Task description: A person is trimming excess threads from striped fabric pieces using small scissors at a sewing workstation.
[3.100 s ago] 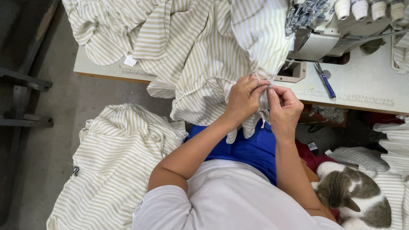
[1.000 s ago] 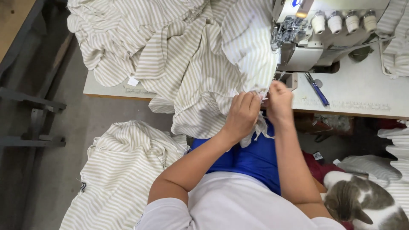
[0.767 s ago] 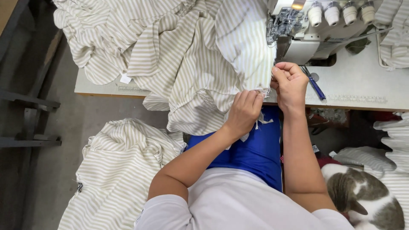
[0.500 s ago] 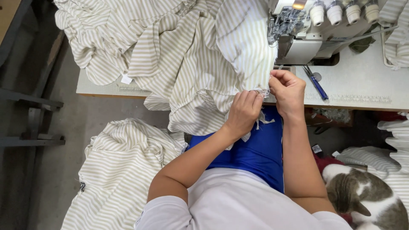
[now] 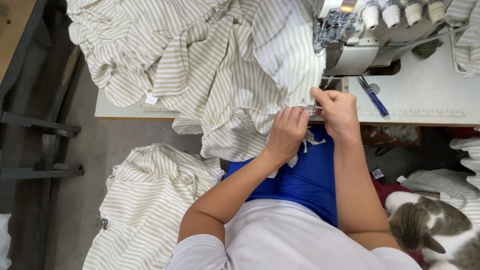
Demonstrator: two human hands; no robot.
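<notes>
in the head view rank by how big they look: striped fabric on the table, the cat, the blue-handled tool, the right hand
1. striped fabric
2. cat, partly cut off by the frame
3. right hand
4. blue-handled tool

The cat lies lower, farther from the camera, so its rank is only apparent.

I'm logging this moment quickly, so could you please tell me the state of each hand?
Left hand: closed, pinching the edge of the striped fabric.
Right hand: closed on the same fabric edge, beside the sewing machine.
</notes>
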